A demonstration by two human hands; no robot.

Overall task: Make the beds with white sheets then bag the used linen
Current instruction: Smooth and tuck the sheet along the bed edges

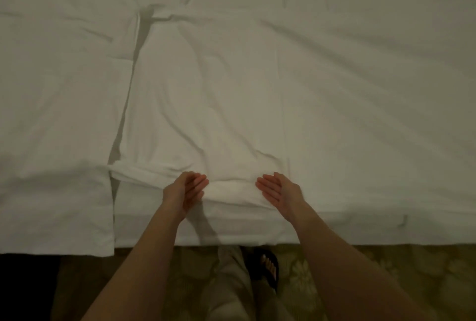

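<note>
Currently we are holding left hand (186, 192) and right hand (278, 191) flat-fingered, palms facing, gripping nothing, over folded white sheet (206, 104).

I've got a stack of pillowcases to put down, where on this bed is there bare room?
Bare sheet lies left of the folded sheet, and a wider patch to its right. The near edge is crowded: the left hand and right hand flank the fold.

Folded sheet (206, 104) on bed (386, 89), centre-left
</note>
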